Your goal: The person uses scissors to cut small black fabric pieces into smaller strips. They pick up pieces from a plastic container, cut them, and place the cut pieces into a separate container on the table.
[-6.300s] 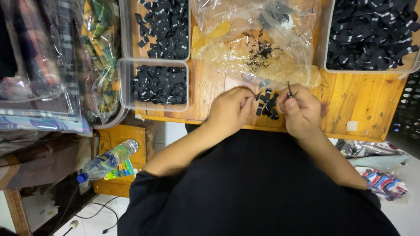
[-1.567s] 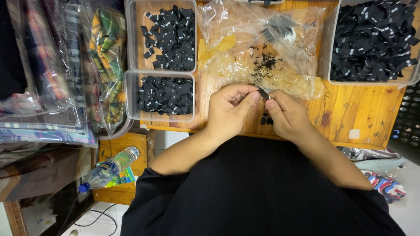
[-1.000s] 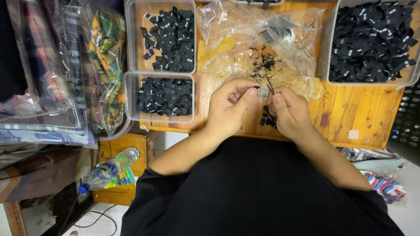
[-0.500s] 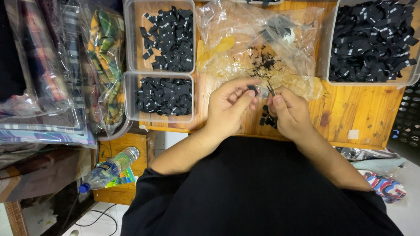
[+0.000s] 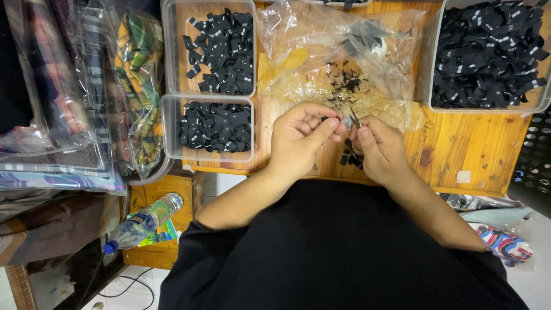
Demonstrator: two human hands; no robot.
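My left hand point(image 5: 301, 135) pinches a small black fabric label point(image 5: 328, 119) between thumb and fingers over the wooden table point(image 5: 459, 149). My right hand point(image 5: 379, 148) holds a small pair of snips point(image 5: 354, 119) whose blades point at the label. A few loose black labels point(image 5: 349, 159) lie on the wood just under my hands. Behind them a crumpled clear plastic bag point(image 5: 338, 63) carries black thread scraps point(image 5: 347, 85).
Two clear trays of black labels point(image 5: 221, 49) point(image 5: 212, 126) stand at the left, a larger one point(image 5: 488, 54) at the right. Bagged plaid fabrics point(image 5: 69, 97) are stacked at the far left. A plastic bottle point(image 5: 143, 221) lies on a lower shelf.
Both hands stay together over the table's front edge. The fingers have shifted slightly on the label, and the snips remain at its edge.
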